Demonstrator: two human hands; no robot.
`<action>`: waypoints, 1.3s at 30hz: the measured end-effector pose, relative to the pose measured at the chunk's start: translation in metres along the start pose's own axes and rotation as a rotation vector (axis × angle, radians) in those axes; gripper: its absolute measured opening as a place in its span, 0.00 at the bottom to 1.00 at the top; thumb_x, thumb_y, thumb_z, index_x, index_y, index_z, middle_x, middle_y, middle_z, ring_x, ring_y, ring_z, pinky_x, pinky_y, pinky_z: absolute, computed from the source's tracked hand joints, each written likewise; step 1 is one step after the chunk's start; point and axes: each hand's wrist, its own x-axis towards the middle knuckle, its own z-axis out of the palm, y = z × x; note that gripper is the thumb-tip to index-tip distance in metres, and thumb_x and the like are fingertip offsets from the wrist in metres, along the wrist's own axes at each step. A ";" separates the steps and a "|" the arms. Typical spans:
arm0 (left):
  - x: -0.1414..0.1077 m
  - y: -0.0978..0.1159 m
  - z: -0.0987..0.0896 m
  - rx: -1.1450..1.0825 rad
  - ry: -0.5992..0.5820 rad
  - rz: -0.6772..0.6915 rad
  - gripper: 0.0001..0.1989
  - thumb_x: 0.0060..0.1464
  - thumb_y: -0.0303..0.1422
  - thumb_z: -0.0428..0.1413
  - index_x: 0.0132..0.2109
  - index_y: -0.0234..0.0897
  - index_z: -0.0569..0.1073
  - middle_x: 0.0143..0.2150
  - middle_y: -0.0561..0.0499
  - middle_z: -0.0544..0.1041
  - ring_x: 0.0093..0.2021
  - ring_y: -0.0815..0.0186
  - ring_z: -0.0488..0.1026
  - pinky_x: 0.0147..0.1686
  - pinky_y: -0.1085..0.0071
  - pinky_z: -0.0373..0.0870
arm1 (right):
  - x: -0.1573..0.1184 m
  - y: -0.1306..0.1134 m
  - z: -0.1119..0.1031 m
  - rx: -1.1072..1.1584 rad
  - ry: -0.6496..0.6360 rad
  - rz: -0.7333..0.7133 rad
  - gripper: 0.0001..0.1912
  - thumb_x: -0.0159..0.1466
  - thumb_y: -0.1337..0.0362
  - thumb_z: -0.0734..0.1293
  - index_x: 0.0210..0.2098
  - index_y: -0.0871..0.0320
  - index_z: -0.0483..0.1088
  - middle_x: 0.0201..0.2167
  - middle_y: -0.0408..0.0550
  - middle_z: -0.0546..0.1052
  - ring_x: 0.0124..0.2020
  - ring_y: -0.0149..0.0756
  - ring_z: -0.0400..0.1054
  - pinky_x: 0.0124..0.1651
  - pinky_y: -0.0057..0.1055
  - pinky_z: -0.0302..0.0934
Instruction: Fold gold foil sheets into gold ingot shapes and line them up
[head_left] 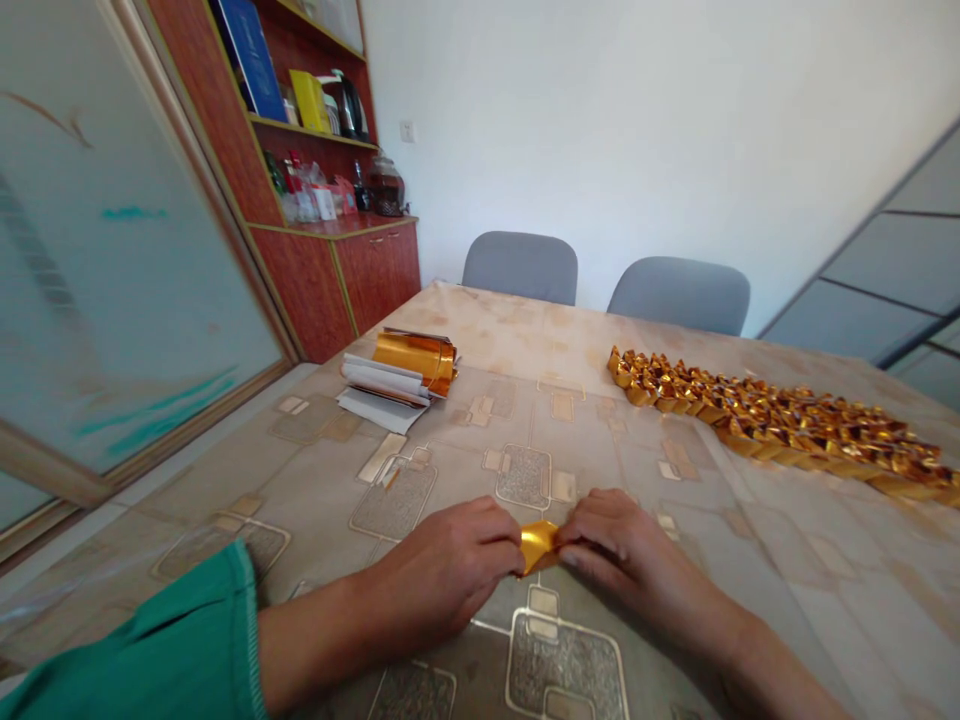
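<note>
Between my two hands, low over the table, is a small folded piece of gold foil paper (538, 546). My left hand (469, 555) pinches its left end, fingers curled and pressed together. On the other side, my right hand (611, 540) grips the right end between thumb and fingers. The foil's middle shows a shiny, creased face; both ends are covered by my fingertips. Farther off to the left lies a stack of curled gold and white paper sheets (412, 365). Rows of folded gold foil pieces (780, 415) stand packed together at the right.
A patterned cover lies over the table (480, 430). Two grey chairs (520, 265) stand at its far side by the white wall. At the left are a frosted sliding door (127, 250) and a wooden cabinet (375, 270) with bottles, boxes and a kettle.
</note>
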 end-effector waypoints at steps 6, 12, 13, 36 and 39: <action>0.000 -0.001 0.002 0.126 0.018 -0.053 0.12 0.63 0.24 0.47 0.41 0.37 0.75 0.38 0.48 0.77 0.38 0.63 0.70 0.38 0.68 0.69 | 0.002 0.002 0.007 0.019 0.050 0.106 0.09 0.69 0.65 0.64 0.33 0.55 0.73 0.30 0.44 0.76 0.32 0.36 0.68 0.38 0.35 0.58; 0.000 -0.004 0.004 0.200 -0.004 0.005 0.08 0.63 0.25 0.50 0.43 0.36 0.74 0.37 0.49 0.76 0.36 0.62 0.69 0.37 0.67 0.67 | 0.005 0.006 0.008 0.005 0.037 0.125 0.10 0.70 0.63 0.64 0.32 0.54 0.72 0.29 0.44 0.76 0.33 0.38 0.67 0.38 0.35 0.57; 0.000 -0.003 0.004 0.191 -0.008 0.004 0.09 0.62 0.24 0.51 0.44 0.35 0.74 0.38 0.49 0.77 0.36 0.62 0.69 0.37 0.67 0.67 | 0.007 0.006 0.009 -0.005 0.037 0.139 0.09 0.69 0.63 0.65 0.32 0.54 0.72 0.29 0.44 0.76 0.33 0.38 0.68 0.38 0.35 0.57; -0.001 0.007 0.001 0.268 -0.139 0.005 0.13 0.63 0.26 0.52 0.54 0.33 0.69 0.39 0.48 0.73 0.36 0.62 0.67 0.33 0.65 0.66 | 0.011 0.005 0.024 -0.153 0.116 0.248 0.07 0.65 0.68 0.67 0.30 0.56 0.68 0.30 0.45 0.74 0.34 0.41 0.66 0.38 0.37 0.55; -0.001 0.008 0.001 0.266 -0.135 0.013 0.13 0.63 0.26 0.52 0.54 0.32 0.69 0.40 0.48 0.73 0.36 0.62 0.66 0.33 0.65 0.65 | 0.010 0.005 0.025 -0.158 0.107 0.252 0.07 0.66 0.66 0.67 0.31 0.56 0.68 0.31 0.45 0.73 0.34 0.41 0.66 0.38 0.37 0.54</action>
